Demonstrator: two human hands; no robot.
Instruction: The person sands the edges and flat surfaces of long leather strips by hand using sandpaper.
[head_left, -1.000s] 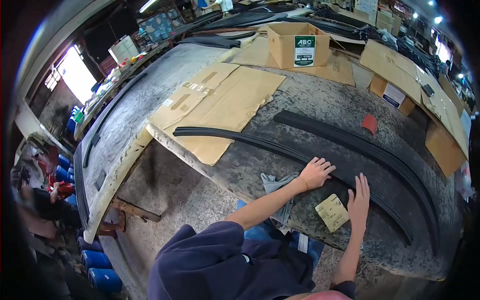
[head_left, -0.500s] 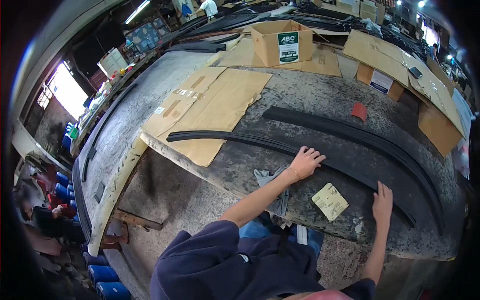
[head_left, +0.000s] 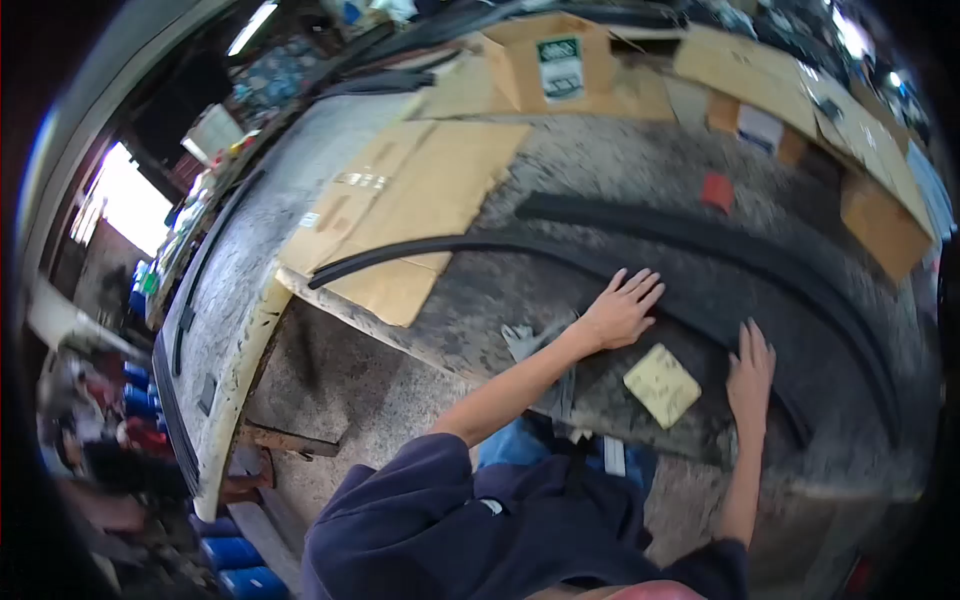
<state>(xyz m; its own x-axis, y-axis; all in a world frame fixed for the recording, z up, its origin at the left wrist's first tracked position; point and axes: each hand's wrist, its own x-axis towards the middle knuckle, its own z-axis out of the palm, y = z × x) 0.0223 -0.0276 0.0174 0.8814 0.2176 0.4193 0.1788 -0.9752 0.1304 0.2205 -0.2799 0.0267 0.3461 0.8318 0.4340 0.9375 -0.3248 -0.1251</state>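
Note:
My left hand (head_left: 622, 308) lies flat with fingers spread on a long thin black rubber strip (head_left: 440, 250) that curves across the grey worktable (head_left: 640, 170). My right hand (head_left: 750, 370) rests flat on the same strip further right, fingers apart. A wider black rubber strip (head_left: 700, 235) curves behind both hands. Between my hands, near the table's front edge, lies a yellow sandpaper square (head_left: 661, 384). Neither hand holds anything.
Flattened cardboard (head_left: 420, 200) lies under the thin strip's left end. An open cardboard box (head_left: 545, 60) stands at the back, more boxes (head_left: 880, 230) at the right. A small red piece (head_left: 716, 190) lies behind the wide strip. A grey rag (head_left: 540, 350) hangs off the front edge.
My left hand has slid slightly forward and spread its fingers on the strip. My right hand has shifted a little left and up. The view has tilted and blurred.

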